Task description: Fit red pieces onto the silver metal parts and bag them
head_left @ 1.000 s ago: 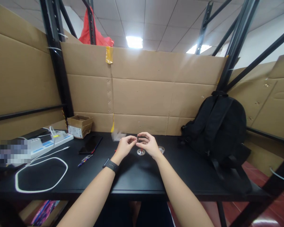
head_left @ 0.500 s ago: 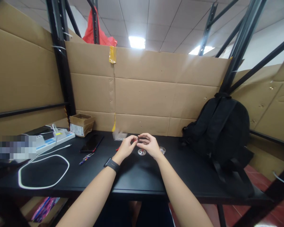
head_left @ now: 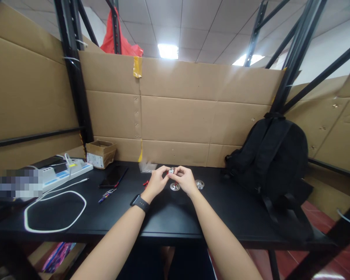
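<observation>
Between my fingertips, above the black table (head_left: 169, 221), is a small shiny metal piece (head_left: 171, 170). My left hand (head_left: 158, 181) pinches it from the left, a dark watch on that wrist. My right hand (head_left: 186, 179) grips the same piece from the right, fingers curled. Just below the hands a round silver disc (head_left: 175, 187) with a red centre lies on the table. Another round metal part (head_left: 199, 184) rests right beside my right hand. Small red pieces (head_left: 146, 183) lie left of my left hand, partly hidden by it.
A clear plastic item (head_left: 147, 167) is behind my left hand. Farther left are a phone (head_left: 114, 176), keys (head_left: 107, 195), a cardboard box (head_left: 101, 154), a power strip (head_left: 81, 168) and a white cable (head_left: 55, 232). A black backpack (head_left: 275, 167) stands right. Cardboard panels (head_left: 177, 120) rise behind.
The fingers of my right hand have closed in around the small piece, and its shiny side now shows. More of the red pieces and of the right metal part is visible.
</observation>
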`<state>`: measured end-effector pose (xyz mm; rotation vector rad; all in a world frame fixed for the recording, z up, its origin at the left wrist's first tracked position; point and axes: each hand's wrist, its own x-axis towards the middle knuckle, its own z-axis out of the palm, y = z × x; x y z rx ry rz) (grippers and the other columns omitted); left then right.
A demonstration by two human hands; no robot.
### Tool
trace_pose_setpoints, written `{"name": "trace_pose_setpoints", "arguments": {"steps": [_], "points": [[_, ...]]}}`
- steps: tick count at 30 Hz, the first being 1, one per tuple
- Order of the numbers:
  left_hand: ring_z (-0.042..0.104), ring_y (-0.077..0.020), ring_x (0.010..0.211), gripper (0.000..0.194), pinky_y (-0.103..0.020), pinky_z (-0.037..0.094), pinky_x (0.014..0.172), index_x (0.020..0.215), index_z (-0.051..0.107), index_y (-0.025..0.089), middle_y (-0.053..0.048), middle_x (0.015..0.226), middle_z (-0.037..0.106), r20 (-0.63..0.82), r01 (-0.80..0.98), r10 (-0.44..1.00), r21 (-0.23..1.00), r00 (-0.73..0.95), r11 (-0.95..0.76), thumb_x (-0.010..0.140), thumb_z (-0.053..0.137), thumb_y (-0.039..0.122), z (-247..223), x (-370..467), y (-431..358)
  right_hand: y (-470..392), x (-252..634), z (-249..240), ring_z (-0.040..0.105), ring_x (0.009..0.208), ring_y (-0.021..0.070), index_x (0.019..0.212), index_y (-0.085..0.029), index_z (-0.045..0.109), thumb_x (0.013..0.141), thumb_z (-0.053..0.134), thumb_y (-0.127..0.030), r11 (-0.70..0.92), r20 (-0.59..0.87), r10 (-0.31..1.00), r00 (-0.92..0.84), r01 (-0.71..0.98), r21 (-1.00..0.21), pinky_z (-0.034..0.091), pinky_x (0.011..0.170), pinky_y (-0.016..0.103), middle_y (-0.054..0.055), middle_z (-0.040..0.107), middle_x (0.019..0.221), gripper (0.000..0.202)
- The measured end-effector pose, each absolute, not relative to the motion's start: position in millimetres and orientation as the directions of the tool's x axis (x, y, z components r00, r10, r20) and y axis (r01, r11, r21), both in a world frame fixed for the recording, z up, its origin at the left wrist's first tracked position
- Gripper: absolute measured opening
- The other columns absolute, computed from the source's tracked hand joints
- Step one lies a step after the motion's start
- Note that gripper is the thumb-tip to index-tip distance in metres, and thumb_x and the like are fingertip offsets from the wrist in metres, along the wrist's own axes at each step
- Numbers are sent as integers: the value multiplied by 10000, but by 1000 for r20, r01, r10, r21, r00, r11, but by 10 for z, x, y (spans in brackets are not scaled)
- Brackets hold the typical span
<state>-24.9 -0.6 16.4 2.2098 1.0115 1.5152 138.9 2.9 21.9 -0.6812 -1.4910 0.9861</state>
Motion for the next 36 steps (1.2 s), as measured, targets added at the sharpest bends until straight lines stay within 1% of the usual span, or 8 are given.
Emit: {"name": "trace_pose_setpoints", "arguments": {"steps": [2, 6, 11, 15, 18, 21, 28, 36], "points": [[662, -214, 930, 190, -308, 490, 850, 982, 696, 192, -67, 990, 733, 697, 358, 696, 615, 171, -703, 921, 576, 326, 159, -253, 14, 27, 1381, 228, 732, 903, 263, 717, -184, 606, 622, 880, -463, 478, 492, 854, -169, -118, -870, 592, 869, 395, 87, 747, 942, 403], [653, -201, 885, 176, -303, 484, 840, 924, 678, 178, -56, 922, 724, 684, 327, 719, 656, 123, -680, 925, 568, 316, 159, -289, 51, 52, 1400, 228, 741, 904, 251, 870, -183, 692, 716, 819, -431, 500, 512, 837, -194, -109, -859, 589, 891, 415, 108, 737, 1108, 318], [651, -202, 913, 146, -311, 467, 872, 886, 675, 199, -48, 945, 722, 705, 381, 691, 603, 157, -701, 919, 583, 307, 208, -288, -6, 91, 1448, 191, 738, 904, 266, 893, -193, 759, 790, 750, -371, 592, 576, 798, -176, 48, -805, 590, 871, 422, 97, 770, 1001, 206], [643, -219, 982, 125, -338, 433, 895, 888, 682, 220, -40, 975, 722, 692, 500, 699, 548, 180, -671, 924, 575, 275, 231, -252, -64, 63, 1469, 208, 731, 911, 252, 957, -243, 785, 855, 663, -291, 671, 644, 741, -189, 234, -703, 586, 851, 398, 61, 774, 991, 165], [633, -236, 1004, 104, -363, 396, 890, 900, 679, 225, -42, 980, 720, 681, 605, 718, 514, 144, -608, 918, 582, 258, 214, -248, -56, 35, 1475, 242, 719, 961, 253, 962, -270, 792, 863, 643, -253, 707, 686, 699, -201, 335, -622, 582, 835, 387, 51, 770, 1023, 179], [632, -236, 996, 102, -361, 377, 863, 931, 675, 222, -48, 998, 719, 680, 650, 720, 486, 138, -584, 918, 575, 236, 181, -261, -17, 26, 1476, 261, 710, 980, 258, 962, -278, 795, 862, 667, -274, 719, 698, 682, -217, 374, -586, 579, 822, 390, 57, 763, 1045, 163], [617, -233, 990, 96, -349, 361, 861, 913, 676, 224, -48, 986, 721, 679, 650, 715, 469, 167, -598, 917, 588, 263, 144, -277, 17, 77, 1464, 214, 719, 932, 256, 888, -276, 800, 858, 670, -265, 715, 699, 684, -207, 376, -589, 572, 846, 404, 55, 767, 1003, 134], [615, -238, 982, 87, -380, 379, 906, 890, 687, 229, -40, 967, 721, 665, 638, 727, 487, 172, -597, 901, 611, 270, 162, -278, -6, 57, 1439, 211, 695, 948, 235, 812, -243, 770, 848, 643, -206, 705, 719, 664, -207, 493, -509, 533, 915, 398, 61, 743, 1014, 137]]}}
